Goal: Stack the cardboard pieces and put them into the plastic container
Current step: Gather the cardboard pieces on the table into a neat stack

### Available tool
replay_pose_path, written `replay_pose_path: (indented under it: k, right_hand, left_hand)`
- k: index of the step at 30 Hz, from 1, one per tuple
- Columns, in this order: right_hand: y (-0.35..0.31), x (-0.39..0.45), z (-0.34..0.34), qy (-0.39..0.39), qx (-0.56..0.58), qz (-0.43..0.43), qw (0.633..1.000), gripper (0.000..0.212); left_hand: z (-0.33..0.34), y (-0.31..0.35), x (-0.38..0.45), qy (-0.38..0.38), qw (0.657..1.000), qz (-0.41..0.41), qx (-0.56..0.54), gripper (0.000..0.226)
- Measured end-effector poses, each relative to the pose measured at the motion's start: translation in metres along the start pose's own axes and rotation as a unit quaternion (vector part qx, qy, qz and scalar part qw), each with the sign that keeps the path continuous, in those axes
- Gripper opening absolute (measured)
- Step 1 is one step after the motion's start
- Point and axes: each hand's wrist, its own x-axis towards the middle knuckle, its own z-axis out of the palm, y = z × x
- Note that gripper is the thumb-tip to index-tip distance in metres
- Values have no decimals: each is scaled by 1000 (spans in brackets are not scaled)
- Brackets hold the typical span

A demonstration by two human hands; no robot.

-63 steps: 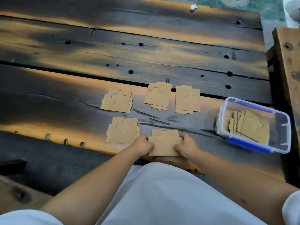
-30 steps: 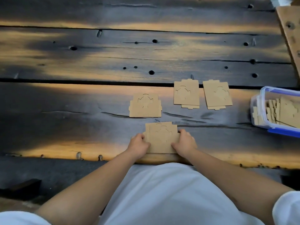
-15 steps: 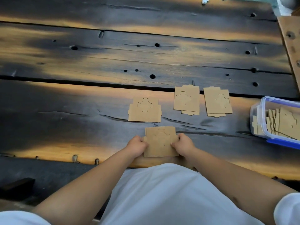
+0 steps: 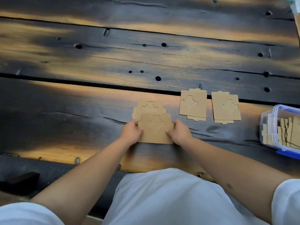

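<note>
Head view: your left hand (image 4: 131,133) and right hand (image 4: 178,133) pinch small cardboard stack (image 4: 156,133) by side edges, grip closed on it both sides. Stack overlaps near edge of loose piece (image 4: 149,108) lying flat on table (image 4: 81,114).

Tip, imo: slide stack square over that piece, line up notches before lifting, keep thumbs on top so nothing fans out.

Two more pieces (image 4: 192,104) (image 4: 226,107) just right. Plastic container (image 4: 274,127) far right, some cardboard already inside.

My forearms bare, short white sleeves, left one (image 4: 24,213) and right one (image 4: 287,200), white garment (image 4: 170,200) across my lap. Nothing worn on my left hand (image 4: 130,133) or right hand (image 4: 179,133).
</note>
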Motion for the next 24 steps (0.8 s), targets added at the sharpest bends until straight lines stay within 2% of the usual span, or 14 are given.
replay_pose_path:
  k: [3,7,11,18,21,24]
  right_hand:
    - [-15,17,-2,6,-13,-7,1000,36]
    - [-29,35,0,31,-29,-3,999,41]
    - [-41,46,6,61,-6,-5,998,36]
    - [-45,54,9,40,19,13,999,42]
    - [-41,52,9,31,-4,-17,999,51]
    - [-35,47,5,14,-27,-44,999,45]
  left_hand:
    - [-9,6,16,11,1000,11,7,16]
    - [-13,10,36,39,999,7,-6,35]
    - [-13,13,49,47,999,-13,-16,37]
    - [-11,12,56,50,998,-40,-21,42]
    - [-11,8,55,38,998,-41,-13,43]
    - [-10,9,50,25,999,-45,-5,39]
